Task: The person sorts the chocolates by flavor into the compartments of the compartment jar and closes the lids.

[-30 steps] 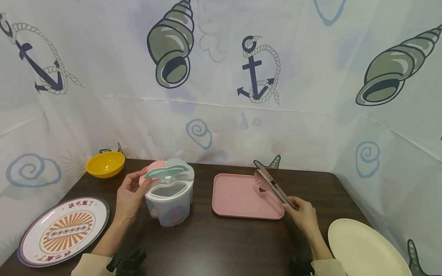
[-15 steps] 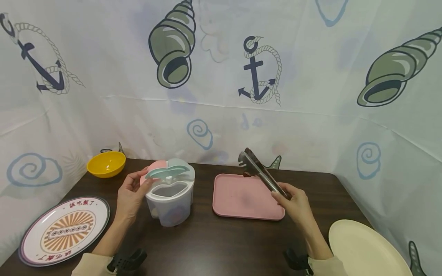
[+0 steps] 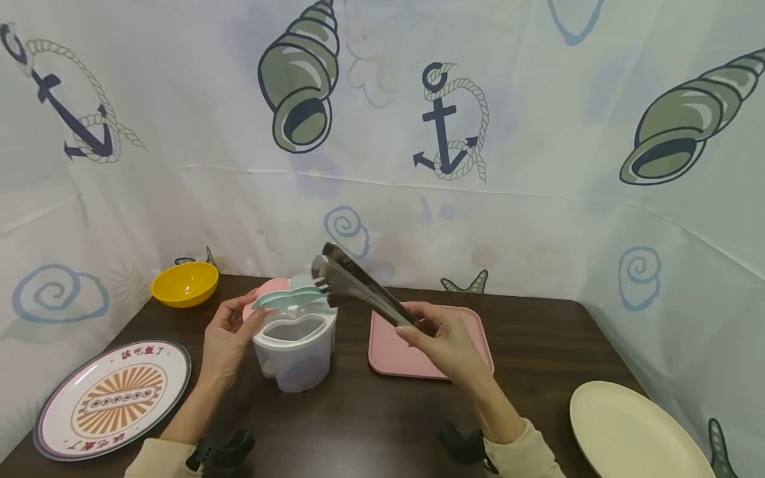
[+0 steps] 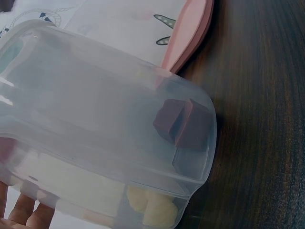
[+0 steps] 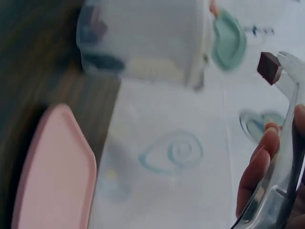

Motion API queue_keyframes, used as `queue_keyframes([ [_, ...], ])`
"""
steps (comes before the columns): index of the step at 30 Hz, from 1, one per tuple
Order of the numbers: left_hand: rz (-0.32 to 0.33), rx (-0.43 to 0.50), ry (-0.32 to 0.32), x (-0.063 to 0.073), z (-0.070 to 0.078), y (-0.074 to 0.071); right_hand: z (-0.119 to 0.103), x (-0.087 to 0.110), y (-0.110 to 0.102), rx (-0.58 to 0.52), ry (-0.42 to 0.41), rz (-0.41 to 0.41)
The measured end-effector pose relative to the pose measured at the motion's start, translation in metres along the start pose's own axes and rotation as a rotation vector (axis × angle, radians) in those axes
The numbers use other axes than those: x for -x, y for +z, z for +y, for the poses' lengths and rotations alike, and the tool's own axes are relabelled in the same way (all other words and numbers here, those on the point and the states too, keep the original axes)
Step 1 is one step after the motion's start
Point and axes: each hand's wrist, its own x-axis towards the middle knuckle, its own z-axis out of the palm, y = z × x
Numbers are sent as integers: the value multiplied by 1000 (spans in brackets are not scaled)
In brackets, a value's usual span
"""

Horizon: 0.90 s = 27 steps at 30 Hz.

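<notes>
My left hand (image 3: 226, 342) holds the raised green flap lid (image 3: 287, 299) of a translucent white container (image 3: 301, 362). The front compartment beneath it stands open. Through its wall in the left wrist view, dark brown pieces (image 4: 193, 125) lie at the bottom, and pale yellow pieces (image 4: 159, 210) sit in another compartment. My right hand (image 3: 448, 342) grips metal tongs (image 3: 373, 292), whose tips are above the container's right side. A small dark brown block (image 5: 269, 67) is between those tips in the right wrist view.
Right of the container lies a pink tray (image 3: 388, 355), partly behind my right hand. A yellow bowl (image 3: 185, 285) stands at the back left, a printed white plate (image 3: 161, 425) at the front left, and a cream plate (image 3: 633, 431) at the front right.
My right hand has lifted the tongs from the pink tray and carried them left to the container. My left hand stays at the lid.
</notes>
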Motion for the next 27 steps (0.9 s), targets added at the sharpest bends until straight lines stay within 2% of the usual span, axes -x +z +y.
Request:
queue_keyframes([
  [4, 1, -6, -1, 2, 0, 1, 2, -5, 26, -16, -33, -66],
  [12, 3, 34, 27, 0, -1, 2, 16, -11, 58, -21, -90, -101],
  [17, 2, 31, 39, 0, 0, 1, 7, -11, 62, -45, -96, -102],
  [21, -5, 66, 54, -1, -1, 1, -4, -9, 59, -10, -113, -95],
  [27, -13, 16, 46, 0, -2, -1, 1, -7, 60, 67, -156, -88],
])
